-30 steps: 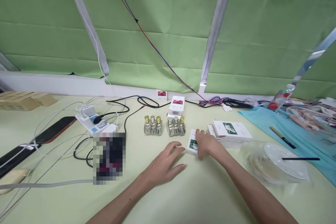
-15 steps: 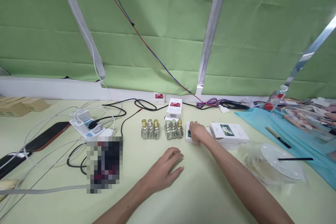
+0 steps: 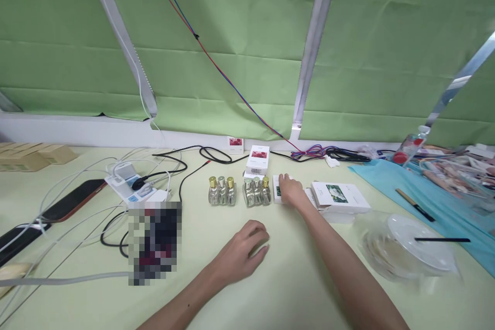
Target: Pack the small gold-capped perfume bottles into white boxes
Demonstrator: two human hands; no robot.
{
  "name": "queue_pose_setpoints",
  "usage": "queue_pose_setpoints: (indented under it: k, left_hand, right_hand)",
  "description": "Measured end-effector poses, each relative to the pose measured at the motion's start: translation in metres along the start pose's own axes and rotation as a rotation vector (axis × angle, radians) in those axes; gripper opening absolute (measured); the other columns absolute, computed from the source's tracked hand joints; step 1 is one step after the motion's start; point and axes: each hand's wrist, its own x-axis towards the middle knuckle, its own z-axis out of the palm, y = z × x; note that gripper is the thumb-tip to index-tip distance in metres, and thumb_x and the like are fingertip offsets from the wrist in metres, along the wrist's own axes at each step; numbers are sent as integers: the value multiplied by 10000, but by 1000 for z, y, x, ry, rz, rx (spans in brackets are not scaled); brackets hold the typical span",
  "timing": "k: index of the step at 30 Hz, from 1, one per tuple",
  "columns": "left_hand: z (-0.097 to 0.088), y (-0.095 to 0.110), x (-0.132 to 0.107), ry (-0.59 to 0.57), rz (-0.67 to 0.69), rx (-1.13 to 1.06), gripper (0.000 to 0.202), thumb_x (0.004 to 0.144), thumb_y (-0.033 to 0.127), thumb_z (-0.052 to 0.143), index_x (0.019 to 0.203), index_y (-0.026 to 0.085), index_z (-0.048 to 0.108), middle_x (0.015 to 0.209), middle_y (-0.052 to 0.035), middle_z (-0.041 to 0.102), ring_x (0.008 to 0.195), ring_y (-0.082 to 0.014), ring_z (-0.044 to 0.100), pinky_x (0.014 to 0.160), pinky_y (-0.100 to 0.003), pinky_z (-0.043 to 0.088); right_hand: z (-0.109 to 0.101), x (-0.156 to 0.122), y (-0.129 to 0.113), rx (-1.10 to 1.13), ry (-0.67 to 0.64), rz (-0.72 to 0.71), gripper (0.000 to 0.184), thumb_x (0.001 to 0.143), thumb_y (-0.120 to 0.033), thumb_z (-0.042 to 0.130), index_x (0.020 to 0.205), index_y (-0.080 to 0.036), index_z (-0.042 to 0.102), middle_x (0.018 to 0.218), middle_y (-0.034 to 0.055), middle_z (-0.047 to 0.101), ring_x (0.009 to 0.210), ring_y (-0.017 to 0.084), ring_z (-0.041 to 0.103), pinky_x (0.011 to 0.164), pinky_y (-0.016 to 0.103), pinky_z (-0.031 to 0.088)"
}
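Note:
My right hand [image 3: 291,192] reaches forward and lies on a small white box with a green picture [image 3: 277,189], its fingers curled over it. That box sits just right of two groups of small gold-capped bottles [image 3: 221,191] [image 3: 257,191]. My left hand [image 3: 243,250] rests palm down on the table, fingers loosely bent, holding nothing. A white box with a red picture [image 3: 258,160] stands behind the bottles. More white boxes with green pictures [image 3: 336,195] are stacked right of my right hand.
Cables, a white power strip [image 3: 133,188] and a dark phone [image 3: 73,200] crowd the left side. A clear plastic bowl with a lid [image 3: 410,247] sits at right, with a blue cloth [image 3: 436,201] beyond. Tan boxes [image 3: 33,154] lie far left. Green sheeting hangs behind.
My right hand has slid the green-picture box away from me, up to the right side of the bottles. My left hand has stayed almost still on the table.

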Motion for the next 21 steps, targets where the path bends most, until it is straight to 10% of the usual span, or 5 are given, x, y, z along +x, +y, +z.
queue_pose_setpoints:
  k: [9,21]
  left_hand:
    - [-2,0,3,12,-26,-12,151,963,188,507,1007,210,650,1098,-98,621,1032,-210,625,878,-336,559]
    - [-4,-7,5,2,-39,-6,172,985,205,479,1007,204,649,1084,-100,606,1021,-210,613,878,-342,551]
  right_hand:
    - [2,-8,1,6,16,-15,926,737,-48,663,1571,-142,273,1606,273,279,1252,340,601,959,404,508]
    - [0,-5,10,49,33,-51,905,707,-24,695,1518,-207,337,1523,208,409,1172,323,639,892,379,523]
